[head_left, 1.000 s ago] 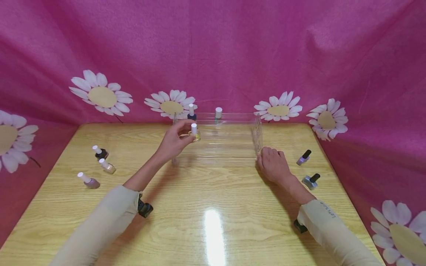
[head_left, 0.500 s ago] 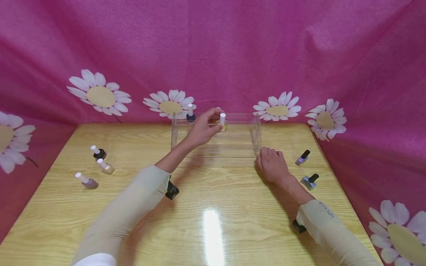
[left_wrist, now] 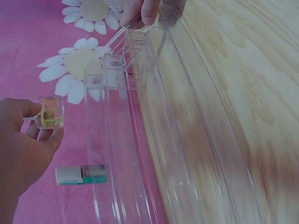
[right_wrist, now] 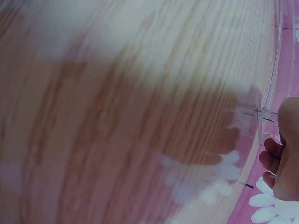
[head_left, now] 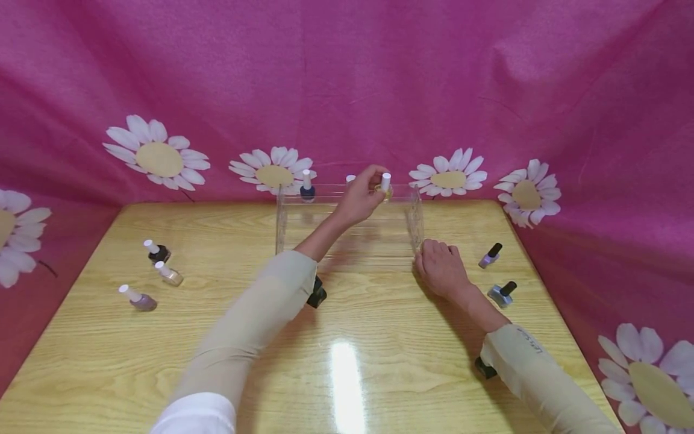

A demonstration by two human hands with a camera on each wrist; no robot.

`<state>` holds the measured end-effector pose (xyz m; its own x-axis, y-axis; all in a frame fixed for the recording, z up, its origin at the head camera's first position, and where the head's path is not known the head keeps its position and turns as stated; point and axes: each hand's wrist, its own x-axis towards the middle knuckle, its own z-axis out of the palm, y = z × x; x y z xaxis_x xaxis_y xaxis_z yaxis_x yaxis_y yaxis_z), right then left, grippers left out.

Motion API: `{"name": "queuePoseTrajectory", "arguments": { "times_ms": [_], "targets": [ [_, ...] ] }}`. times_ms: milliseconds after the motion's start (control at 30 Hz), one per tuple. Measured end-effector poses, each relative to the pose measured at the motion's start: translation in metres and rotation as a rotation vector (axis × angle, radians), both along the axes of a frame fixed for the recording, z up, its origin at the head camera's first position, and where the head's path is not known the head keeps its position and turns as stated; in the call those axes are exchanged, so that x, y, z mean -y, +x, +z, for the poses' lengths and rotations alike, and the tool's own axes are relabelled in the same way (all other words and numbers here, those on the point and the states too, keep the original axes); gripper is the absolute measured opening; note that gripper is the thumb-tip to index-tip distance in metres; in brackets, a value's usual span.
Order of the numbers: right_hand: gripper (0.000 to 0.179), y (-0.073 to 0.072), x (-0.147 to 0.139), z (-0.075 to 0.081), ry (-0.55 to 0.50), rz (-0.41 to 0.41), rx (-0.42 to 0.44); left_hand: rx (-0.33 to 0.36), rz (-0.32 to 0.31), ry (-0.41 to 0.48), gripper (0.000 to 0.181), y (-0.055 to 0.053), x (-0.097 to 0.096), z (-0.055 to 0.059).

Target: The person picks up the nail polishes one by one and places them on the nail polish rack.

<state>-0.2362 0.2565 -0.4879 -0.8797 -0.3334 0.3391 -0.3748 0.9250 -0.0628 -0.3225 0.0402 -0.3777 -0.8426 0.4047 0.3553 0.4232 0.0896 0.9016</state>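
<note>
My left hand [head_left: 360, 198] pinches a nail polish bottle [left_wrist: 51, 113] of yellowish polish over the upper right part of a clear stepped acrylic rack [head_left: 416, 218]. Its white cap points up in the head view. My right hand [head_left: 443, 268], fingers curled, grips the rack's front right corner. On the rack's top tier, a dark blue nail polish bottle [head_left: 307, 189] stands upright at the left end. Further along that tier is a green nail polish bottle [left_wrist: 88, 174], mostly hidden behind my left hand in the head view.
On the table's left lie a black polish bottle [head_left: 158, 253], a beige one [head_left: 171, 276] and a mauve one [head_left: 143, 301], all white-capped. At right are a lilac bottle [head_left: 488, 258] and a grey-blue bottle [head_left: 500, 296] with black caps. A pink flowered cloth [head_left: 347, 84] hangs behind.
My left hand has carried the yellowish bottle rightward and up, from the rack's left side past the green bottle. My right hand has stayed at the rack's corner.
</note>
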Motion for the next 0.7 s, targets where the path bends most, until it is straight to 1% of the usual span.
{"name": "queuePoseTrajectory", "arguments": {
  "times_ms": [200,333,433,567,700],
  "targets": [
    [0.022,0.000,-0.001,-0.002,0.005,-0.013,0.023,0.017,0.097,-0.119,0.030,-0.010,-0.014,-0.004],
    [0.022,0.000,-0.002,-0.003,0.015,-0.023,0.026,0.031,0.116,-0.141,0.029,-0.015,-0.020,-0.008],
    [0.022,0.000,-0.002,-0.003,0.014,-0.028,0.034,0.029,0.152,-0.179,0.028,-0.017,-0.024,-0.010],
    [0.022,0.000,0.000,0.000,0.010,-0.028,0.038,0.014,0.221,-0.238,0.027,-0.019,-0.026,-0.014],
    [0.022,0.000,-0.001,0.000,0.014,-0.032,0.025,-0.008,0.249,-0.271,0.028,-0.022,-0.029,-0.016]
  ]
}}
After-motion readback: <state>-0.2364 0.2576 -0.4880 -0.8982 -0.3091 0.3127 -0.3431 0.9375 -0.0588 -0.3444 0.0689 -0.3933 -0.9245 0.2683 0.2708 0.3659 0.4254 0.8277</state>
